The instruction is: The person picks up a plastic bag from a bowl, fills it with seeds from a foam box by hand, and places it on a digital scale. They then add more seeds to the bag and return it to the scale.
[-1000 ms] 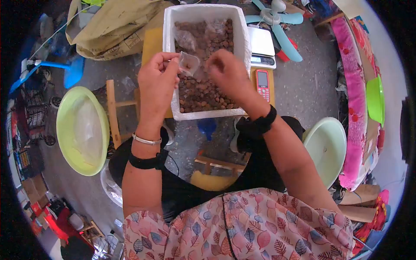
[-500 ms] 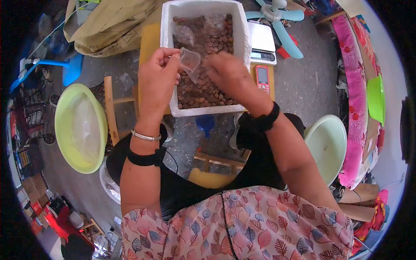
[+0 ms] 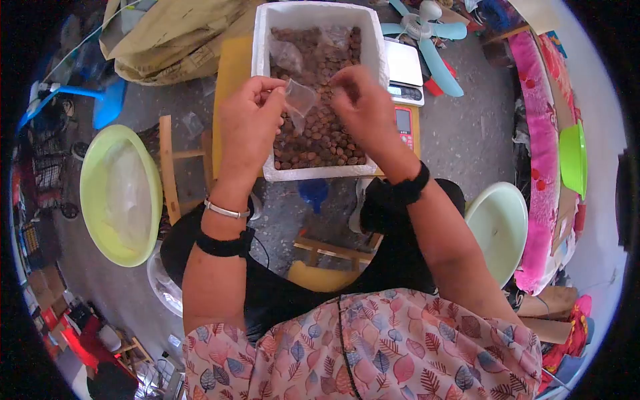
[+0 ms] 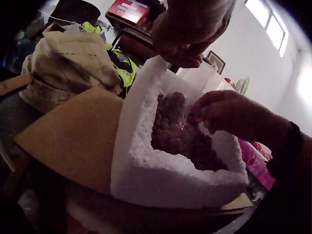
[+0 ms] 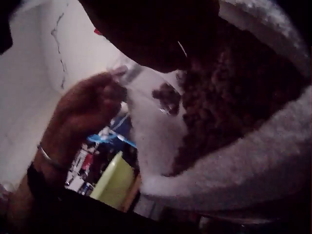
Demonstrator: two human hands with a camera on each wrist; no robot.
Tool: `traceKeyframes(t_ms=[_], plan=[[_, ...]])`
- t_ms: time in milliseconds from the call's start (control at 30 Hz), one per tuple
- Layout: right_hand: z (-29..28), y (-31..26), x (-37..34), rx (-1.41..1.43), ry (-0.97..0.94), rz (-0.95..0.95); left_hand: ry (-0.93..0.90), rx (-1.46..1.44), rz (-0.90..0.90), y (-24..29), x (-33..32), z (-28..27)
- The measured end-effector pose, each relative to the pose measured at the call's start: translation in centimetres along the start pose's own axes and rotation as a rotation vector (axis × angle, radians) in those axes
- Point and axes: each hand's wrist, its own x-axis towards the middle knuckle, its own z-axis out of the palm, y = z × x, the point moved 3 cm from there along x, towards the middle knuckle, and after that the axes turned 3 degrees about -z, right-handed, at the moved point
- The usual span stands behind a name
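Observation:
My left hand (image 3: 252, 120) pinches the upper edge of a small clear plastic bag (image 3: 301, 100) between thumb and fingers. The bag hangs over a white foam box (image 3: 268, 155) that holds many brown, nut-like pieces (image 3: 320, 143). To the right of the bag is my right hand (image 3: 370, 110), fingers bent and thumb apart from the forefinger. Its palm side is hidden, and I cannot tell whether it holds a piece. In the left wrist view the right hand (image 4: 219, 109) reaches in over the box from the right. The right wrist view shows the left hand (image 5: 95, 100) at the bag's edge.
Two filled clear bags (image 3: 285, 57) lie on the pieces. Right of the box are a digital scale (image 3: 403, 70) and a red phone (image 3: 405, 125). Green basins (image 3: 90, 200) stand at both sides. Behind lie a tan sack (image 3: 167, 47) and a fan (image 3: 437, 57).
The small bag hangs lower and more open than a second ago, still in my left hand. My right hand moved down and left toward it, then back up to the right.

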Motion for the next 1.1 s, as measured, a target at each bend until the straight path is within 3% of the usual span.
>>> traceKeyframes(t_ms=[133,167,300,500,600,800,900,1000,1100], plan=[[-1.1,-3.8,0.8,0.072,0.130,-0.158,0.003,0.022,0.016,-0.6,0.3,0.5],[-0.6,-4.0,1.0,-0.011,0.014,-0.359,0.008,0.040,0.011,-0.7,0.3,0.7],[-0.7,-2.4,0.4,-0.075,0.034,-0.142,0.026,0.030,-0.002,-0.1,0.1,0.7],[3.1,2.4,-4.0,-0.126,-0.479,-0.350,0.039,-0.055,0.017,0.1,0.1,0.3],[5.6,1.5,-4.5,-0.293,-0.513,-0.283,0.035,-0.058,0.029,0.0,0.1,0.0],[6.0,4.0,-4.1,-0.315,-0.560,-0.239,0.022,-0.036,0.007,0.1,0.2,-0.2],[2.1,2.4,-1.8,-0.168,-0.236,0.102,0.027,-0.030,0.019,0.0,0.1,-0.3],[-1.5,-1.9,0.3,0.110,0.019,0.126,0.022,-0.012,0.024,-0.1,0.1,-0.2],[-1.2,-3.7,0.9,-0.011,0.063,-0.226,0.019,-0.010,0.011,-0.4,0.0,0.1]])
